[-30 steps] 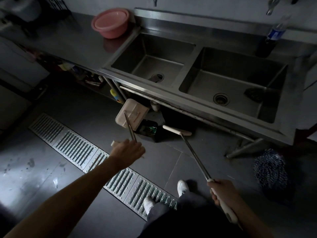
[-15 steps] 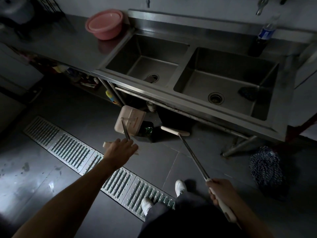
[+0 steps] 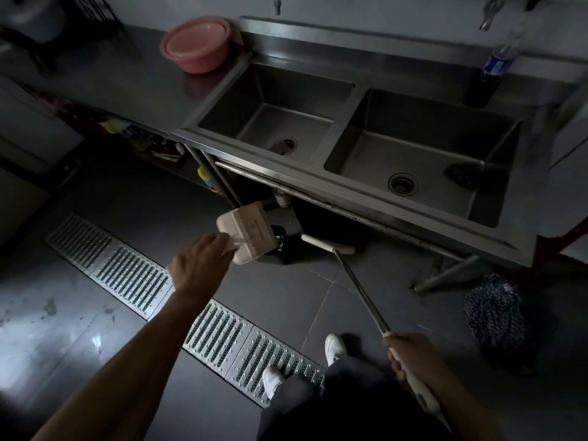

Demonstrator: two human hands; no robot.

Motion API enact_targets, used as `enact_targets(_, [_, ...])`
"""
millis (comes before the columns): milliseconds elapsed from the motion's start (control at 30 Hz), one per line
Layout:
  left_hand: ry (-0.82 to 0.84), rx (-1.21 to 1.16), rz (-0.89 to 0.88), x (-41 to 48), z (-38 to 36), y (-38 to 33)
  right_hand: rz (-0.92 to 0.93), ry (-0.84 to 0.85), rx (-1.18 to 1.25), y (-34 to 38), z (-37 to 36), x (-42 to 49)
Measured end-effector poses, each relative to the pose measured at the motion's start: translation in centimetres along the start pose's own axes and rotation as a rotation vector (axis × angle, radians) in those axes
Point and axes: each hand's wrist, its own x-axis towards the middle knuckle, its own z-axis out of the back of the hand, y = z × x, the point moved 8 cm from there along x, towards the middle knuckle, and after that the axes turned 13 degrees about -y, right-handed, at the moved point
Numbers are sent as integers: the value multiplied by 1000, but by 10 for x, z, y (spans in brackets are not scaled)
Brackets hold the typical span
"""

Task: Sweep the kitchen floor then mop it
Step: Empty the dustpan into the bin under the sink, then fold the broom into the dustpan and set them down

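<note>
Two hands: each held one tool.
Left hand point(image 3: 200, 265): fingers clenched on the dustpan point(image 3: 248, 233) handle; the pan was tilted, near the broom head.
Right hand point(image 3: 413, 354): fingers gripped the broom point(image 3: 359, 291) by its white grip; its head sat on the floor below the double sink's point(image 3: 318, 186) front edge.
Mop point(image 3: 493, 310): lay on the floor at right, apart from both hands.
Pink basin point(image 3: 195, 44): stood on the table, left of the sink.

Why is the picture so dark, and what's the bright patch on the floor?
Head view: the room is dimly lit, so under the sink is almost black; the floor at lower left shows pale glare; the wide lens curves the counter; the faucet at top right is blurred.
</note>
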Motion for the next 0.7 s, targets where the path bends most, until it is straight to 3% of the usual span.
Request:
enact_targets(100, [-31,-52,172,-7,17,24,6,-7,6,4,-4,-4])
enact_targets(267, [-64,-76,268,-32,50,39,46,-24,-19,15,-11,-16])
enact_targets(700, [-132,-208,-75,-110,68,3,134,46,172,36,-74,-115])
